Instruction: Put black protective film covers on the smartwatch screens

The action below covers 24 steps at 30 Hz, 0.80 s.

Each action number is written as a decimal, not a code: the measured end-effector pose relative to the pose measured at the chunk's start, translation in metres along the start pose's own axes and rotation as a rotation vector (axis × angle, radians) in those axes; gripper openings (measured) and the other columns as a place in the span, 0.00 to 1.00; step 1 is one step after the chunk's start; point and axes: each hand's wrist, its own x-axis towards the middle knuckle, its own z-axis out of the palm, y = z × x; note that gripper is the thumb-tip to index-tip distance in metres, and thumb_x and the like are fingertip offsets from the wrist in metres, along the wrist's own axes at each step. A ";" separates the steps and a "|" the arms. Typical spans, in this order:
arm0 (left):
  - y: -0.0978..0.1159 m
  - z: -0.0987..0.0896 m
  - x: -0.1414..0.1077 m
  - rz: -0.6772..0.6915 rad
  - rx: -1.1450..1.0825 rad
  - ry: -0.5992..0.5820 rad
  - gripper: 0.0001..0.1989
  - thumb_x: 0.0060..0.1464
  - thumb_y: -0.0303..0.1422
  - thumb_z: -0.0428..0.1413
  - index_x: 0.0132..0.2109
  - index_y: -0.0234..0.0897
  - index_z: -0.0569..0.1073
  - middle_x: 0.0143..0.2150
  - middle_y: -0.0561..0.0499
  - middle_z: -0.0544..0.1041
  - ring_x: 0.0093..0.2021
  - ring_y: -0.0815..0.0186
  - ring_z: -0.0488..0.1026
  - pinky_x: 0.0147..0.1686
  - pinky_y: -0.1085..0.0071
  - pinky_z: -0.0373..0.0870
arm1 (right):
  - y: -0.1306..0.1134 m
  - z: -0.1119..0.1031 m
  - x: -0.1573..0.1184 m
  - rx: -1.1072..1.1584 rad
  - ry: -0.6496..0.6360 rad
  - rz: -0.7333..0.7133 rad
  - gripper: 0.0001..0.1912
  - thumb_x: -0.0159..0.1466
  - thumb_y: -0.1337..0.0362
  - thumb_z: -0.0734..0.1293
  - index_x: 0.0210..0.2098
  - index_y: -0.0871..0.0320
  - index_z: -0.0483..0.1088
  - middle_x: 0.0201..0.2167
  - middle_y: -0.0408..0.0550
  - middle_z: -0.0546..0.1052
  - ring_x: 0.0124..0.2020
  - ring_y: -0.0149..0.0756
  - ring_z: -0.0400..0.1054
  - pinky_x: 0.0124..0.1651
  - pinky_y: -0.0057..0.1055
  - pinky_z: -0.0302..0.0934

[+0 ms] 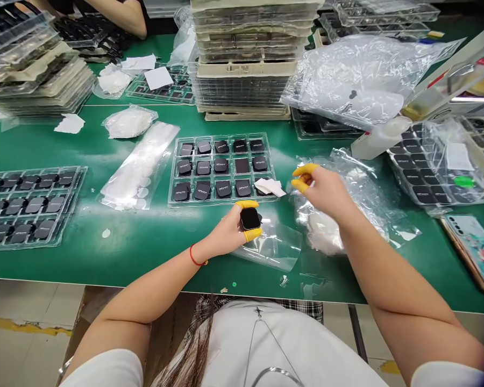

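My left hand point(230, 231) pinches a square black smartwatch body point(250, 219) between thumb and fingertips, its glossy face up. Yellow finger cots cover the gripping fingertips. To the right, my right hand point(322, 188), also in yellow finger cots, is held over a crumpled clear plastic bag point(358, 199); its fingers are curled with a gap and nothing visible between them. Just beyond my left hand lies a clear tray point(171, 183) of black square pieces in compartments. A folded white wipe point(270, 187) rests on its near right corner. Beneath my left hand is a flat clear bag point(280, 247).
Another filled tray point(75, 215) lies at left, beside a long clear bag of round films point(139, 166). A tall tray stack point(246, 70) stands behind. At right are a white bottle point(381, 138) and a phone point(474, 247). Across the table shows another person's arm point(123, 16).
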 end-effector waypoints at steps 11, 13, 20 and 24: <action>0.004 0.000 0.001 0.028 -0.049 0.054 0.28 0.47 0.31 0.65 0.55 0.40 0.67 0.45 0.49 0.74 0.41 0.67 0.74 0.43 0.68 0.75 | -0.007 0.048 0.024 -0.047 0.014 -0.328 0.11 0.63 0.66 0.64 0.42 0.60 0.76 0.38 0.57 0.76 0.41 0.49 0.68 0.43 0.43 0.61; 0.004 0.000 0.002 0.018 -0.062 0.071 0.29 0.48 0.32 0.65 0.57 0.39 0.66 0.44 0.48 0.74 0.41 0.67 0.75 0.42 0.68 0.75 | -0.014 0.044 0.015 0.057 0.033 -0.356 0.07 0.63 0.67 0.65 0.35 0.58 0.76 0.33 0.53 0.76 0.37 0.45 0.68 0.41 0.41 0.59; 0.002 -0.004 0.000 0.135 0.207 0.075 0.25 0.46 0.31 0.64 0.53 0.38 0.68 0.39 0.51 0.76 0.34 0.69 0.71 0.33 0.72 0.70 | -0.047 0.042 -0.037 0.212 0.082 -0.896 0.06 0.68 0.64 0.65 0.38 0.55 0.75 0.35 0.48 0.75 0.37 0.38 0.64 0.44 0.38 0.56; 0.001 -0.004 -0.001 0.122 0.183 0.122 0.25 0.49 0.33 0.63 0.54 0.38 0.68 0.43 0.50 0.76 0.35 0.69 0.72 0.34 0.72 0.71 | -0.050 0.052 -0.039 0.194 0.208 -0.821 0.05 0.68 0.67 0.64 0.39 0.57 0.72 0.32 0.47 0.74 0.35 0.37 0.62 0.41 0.37 0.55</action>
